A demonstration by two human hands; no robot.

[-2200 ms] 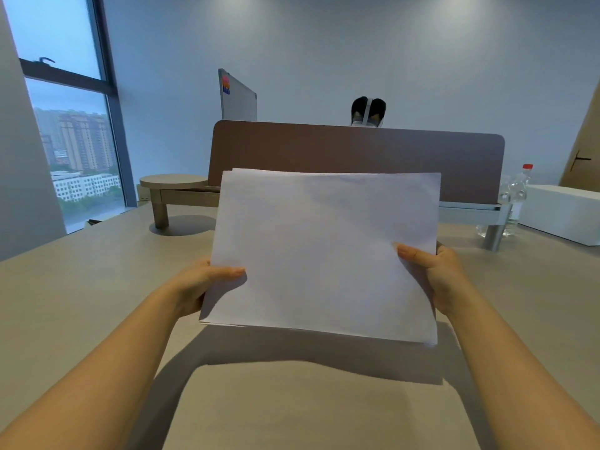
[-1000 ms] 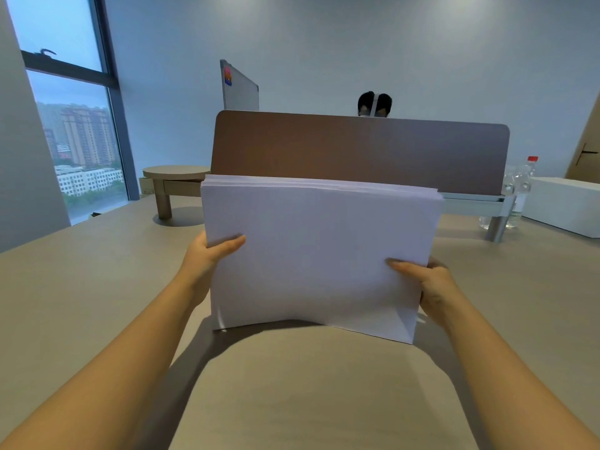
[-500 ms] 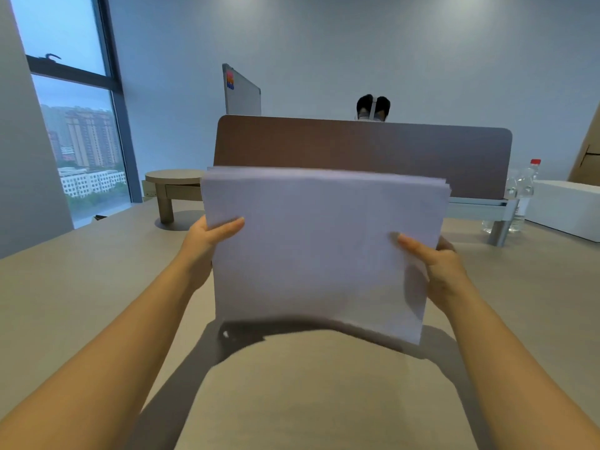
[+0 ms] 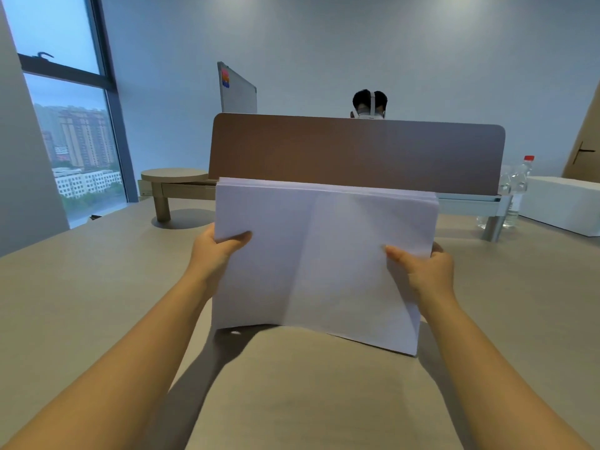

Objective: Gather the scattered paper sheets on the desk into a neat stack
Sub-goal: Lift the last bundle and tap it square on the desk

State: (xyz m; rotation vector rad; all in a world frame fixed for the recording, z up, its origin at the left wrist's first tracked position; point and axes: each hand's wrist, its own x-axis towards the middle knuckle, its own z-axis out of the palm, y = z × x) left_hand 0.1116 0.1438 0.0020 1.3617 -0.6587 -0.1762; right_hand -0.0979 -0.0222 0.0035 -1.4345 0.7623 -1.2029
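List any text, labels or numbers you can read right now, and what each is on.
No text is readable.
Paper stack: blank facing sheet.
Whiteboard: coloured magnets or stickers, no legible letters.
Water bottle: label too blurred to read.
White box: no visible print.

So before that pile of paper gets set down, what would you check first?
1. Left hand grips the paper stack: ok.
2. Right hand grips the opposite side: ok.
3. Top edges aligned: not ok, sheets fan slightly.
4. Bottom edge squared on the desk: not ok, it bows up in the middle.
5. Loose sheets left on the desk: cannot tell, the stack hides part.
6. Water bottles well aside: ok.
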